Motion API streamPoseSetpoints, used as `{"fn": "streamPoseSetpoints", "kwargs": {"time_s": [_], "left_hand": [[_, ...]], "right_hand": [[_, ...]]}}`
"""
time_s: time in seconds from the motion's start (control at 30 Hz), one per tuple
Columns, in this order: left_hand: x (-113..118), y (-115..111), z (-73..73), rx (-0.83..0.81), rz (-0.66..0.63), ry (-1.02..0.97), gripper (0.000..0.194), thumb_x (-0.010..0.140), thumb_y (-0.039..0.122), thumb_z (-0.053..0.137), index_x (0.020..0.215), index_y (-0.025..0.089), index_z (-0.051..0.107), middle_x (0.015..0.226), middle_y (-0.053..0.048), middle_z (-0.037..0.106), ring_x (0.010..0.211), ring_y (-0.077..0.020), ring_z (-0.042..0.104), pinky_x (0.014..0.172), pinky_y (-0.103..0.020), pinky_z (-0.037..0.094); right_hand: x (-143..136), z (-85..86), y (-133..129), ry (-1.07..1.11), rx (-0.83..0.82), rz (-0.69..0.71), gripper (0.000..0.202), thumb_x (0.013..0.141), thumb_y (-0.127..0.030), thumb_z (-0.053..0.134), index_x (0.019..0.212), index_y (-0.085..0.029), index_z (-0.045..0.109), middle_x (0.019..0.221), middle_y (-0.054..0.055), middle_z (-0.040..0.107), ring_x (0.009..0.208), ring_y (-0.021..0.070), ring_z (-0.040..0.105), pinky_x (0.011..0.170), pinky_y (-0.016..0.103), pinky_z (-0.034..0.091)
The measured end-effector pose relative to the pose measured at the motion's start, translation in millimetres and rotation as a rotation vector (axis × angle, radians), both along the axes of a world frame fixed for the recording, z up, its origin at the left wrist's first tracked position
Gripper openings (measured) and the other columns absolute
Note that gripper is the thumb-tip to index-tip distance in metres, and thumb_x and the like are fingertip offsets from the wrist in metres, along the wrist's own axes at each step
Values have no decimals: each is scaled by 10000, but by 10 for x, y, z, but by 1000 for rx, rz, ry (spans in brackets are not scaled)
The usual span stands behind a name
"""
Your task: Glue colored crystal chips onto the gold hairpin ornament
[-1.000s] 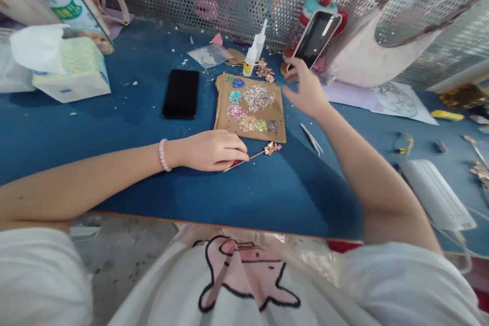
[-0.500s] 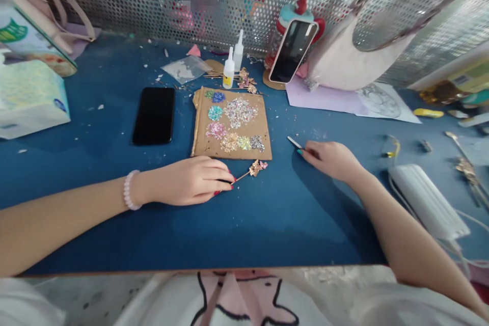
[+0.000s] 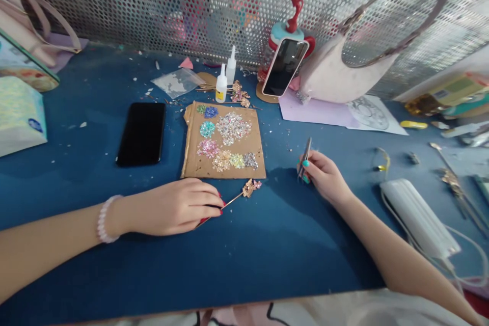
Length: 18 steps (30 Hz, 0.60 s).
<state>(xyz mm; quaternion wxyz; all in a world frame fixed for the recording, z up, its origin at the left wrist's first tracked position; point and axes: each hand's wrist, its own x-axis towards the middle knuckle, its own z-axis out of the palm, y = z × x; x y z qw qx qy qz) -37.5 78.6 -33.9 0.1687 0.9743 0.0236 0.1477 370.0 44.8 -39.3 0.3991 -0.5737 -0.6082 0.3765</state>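
Observation:
My left hand (image 3: pixel 179 206) rests on the blue table with its fingers pinched on the thin stem of a gold hairpin (image 3: pixel 248 188). The hairpin's flower end, with small pink stones, points to the right, just below a cardboard piece (image 3: pixel 194 163). Small heaps of rhinestones (image 3: pixel 234 127) in several colours lie on that cardboard. To the right, my right hand (image 3: pixel 324 175) is closed on silver tweezers (image 3: pixel 306 150), held nearly upright with one end above the fingers. The tweezers' lower end is partly hidden by the fingers.
A black phone (image 3: pixel 141 134) lies left of the cardboard. Behind it stand glue bottles (image 3: pixel 221 86), more gold hairpins (image 3: pixel 240 94) and a plastic bag (image 3: pixel 178 83). A propped phone (image 3: pixel 286 67), a white handbag (image 3: pixel 347 74) and a white power bank (image 3: pixel 420 219) are on the right.
My right hand has lifted from the table and turned the tweezers from lying low to nearly upright. My left hand still holds the hairpin. The whole view has shifted a little.

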Motion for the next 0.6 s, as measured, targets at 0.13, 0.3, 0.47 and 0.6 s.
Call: {"fn": "streamPoseSetpoints", "kwargs": {"time_s": [0.13,0.3,0.47,0.6], "left_hand": [[5,3,-1,9,5,13,335,1045,136,513,1335,189,670,1378,-38,742,1294,-227,651,1118,-354,481],[-25,-19,29,7,4,55,355,1043,144,521,1362,201,667,1433,-12,719,1304,-230,648,1121,-357,475],[-28,-41,66,-16,5,93,390,1052,161,511,1419,203,635,1482,0,689,1334,-238,630,1101,-362,474],[-17,-40,71,-53,2,110,397,1048,157,517,1428,200,626,1483,4,688,1358,-232,607,1106,-350,457]], "right_hand": [[-45,0,-11,81,2,10,522,827,-699,796,869,-217,600,624,-19,615,521,127,577,513,255,512],[-97,49,-53,88,-3,9,467,795,-599,877,783,-199,636,667,17,672,549,128,632,523,241,541],[-153,25,-59,99,43,0,475,792,-603,876,714,-207,627,626,8,646,561,139,642,513,247,555],[-219,31,11,80,69,-3,419,830,-562,864,742,-206,659,634,8,652,540,132,619,493,242,530]]}}
